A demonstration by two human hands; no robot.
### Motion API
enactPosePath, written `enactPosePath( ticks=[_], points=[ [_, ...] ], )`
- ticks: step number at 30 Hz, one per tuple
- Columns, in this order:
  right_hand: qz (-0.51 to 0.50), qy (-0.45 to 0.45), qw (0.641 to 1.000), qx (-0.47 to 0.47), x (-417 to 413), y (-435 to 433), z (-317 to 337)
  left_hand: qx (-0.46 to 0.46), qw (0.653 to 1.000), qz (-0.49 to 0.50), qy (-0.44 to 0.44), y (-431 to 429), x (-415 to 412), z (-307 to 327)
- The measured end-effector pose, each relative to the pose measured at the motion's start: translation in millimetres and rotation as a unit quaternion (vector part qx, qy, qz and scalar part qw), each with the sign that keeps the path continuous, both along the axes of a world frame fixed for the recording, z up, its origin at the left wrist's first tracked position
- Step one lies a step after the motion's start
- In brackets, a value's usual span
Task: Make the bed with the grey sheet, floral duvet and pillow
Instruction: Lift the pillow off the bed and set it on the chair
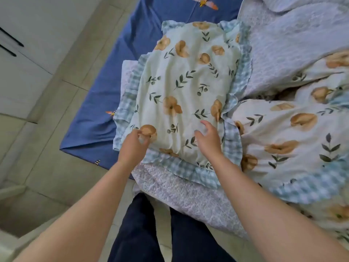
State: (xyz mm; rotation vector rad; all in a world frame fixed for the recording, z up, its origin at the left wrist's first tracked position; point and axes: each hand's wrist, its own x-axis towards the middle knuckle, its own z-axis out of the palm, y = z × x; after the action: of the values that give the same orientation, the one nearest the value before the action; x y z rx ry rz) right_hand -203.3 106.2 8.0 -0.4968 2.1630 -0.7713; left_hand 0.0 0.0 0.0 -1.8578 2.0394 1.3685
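Note:
A floral pillow (188, 87) with a blue checked frill lies flat in the middle of the view. Under it and to its right spreads the pale grey quilted sheet (287, 53). The floral duvet (294, 140) lies bunched at the right, its edge next to the pillow. My left hand (133, 146) hovers at the pillow's near left corner with loosely curled fingers; whether it touches the cloth I cannot tell. My right hand (208, 138) is above the pillow's near right part, fingers relaxed and spread, holding nothing.
A blue mattress cover (105, 103) with small bee prints shows at the left of the pillow. Beyond it is a tiled floor (56, 91) and a white cupboard (22, 53). My dark trouser legs (160, 233) stand against the bed's near edge.

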Motion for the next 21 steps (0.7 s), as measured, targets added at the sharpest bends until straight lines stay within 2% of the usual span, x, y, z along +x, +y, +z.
enactPosePath(
  ticks=[3, 5, 7, 10, 11, 15, 18, 21],
  points=[
    [-0.086, 0.098, 0.991, 0.006, -3.5, -12.6, -31.8, -0.026, 0.999, 0.009, -0.022, -27.1, -9.2, -24.1],
    [-0.152, 0.102, 0.983, 0.02, -6.7, -15.2, -43.0, -0.017, 1.0, 0.017, -0.018, -41.0, -15.4, -34.6],
    [-0.21, 0.054, 0.976, 0.016, -13.0, -19.0, -54.1, 0.018, 0.999, 0.042, 0.01, -54.3, -18.9, -45.1],
    [-0.248, -0.013, 0.969, 0.009, -19.4, -24.6, -63.3, 0.115, 0.984, 0.118, 0.064, -69.6, -27.8, -49.5],
    [-0.255, -0.027, 0.966, 0.023, -20.6, -26.4, -65.6, 0.137, 0.981, 0.121, 0.059, -73.5, -30.8, -51.5],
    [-0.282, -0.08, 0.954, 0.068, -28.3, -33.4, -63.7, 0.135, 0.987, 0.082, -0.01, -86.0, -33.1, -54.1],
    [-0.304, -0.114, 0.944, 0.063, -28.7, -33.5, -58.8, 0.142, 0.986, 0.09, -0.003, -95.8, -26.0, -50.5],
    [-0.297, -0.098, 0.949, 0.043, -21.2, -32.6, -50.4, 0.139, 0.986, 0.09, 0.012, -98.5, -18.7, -35.3]
  ],
)
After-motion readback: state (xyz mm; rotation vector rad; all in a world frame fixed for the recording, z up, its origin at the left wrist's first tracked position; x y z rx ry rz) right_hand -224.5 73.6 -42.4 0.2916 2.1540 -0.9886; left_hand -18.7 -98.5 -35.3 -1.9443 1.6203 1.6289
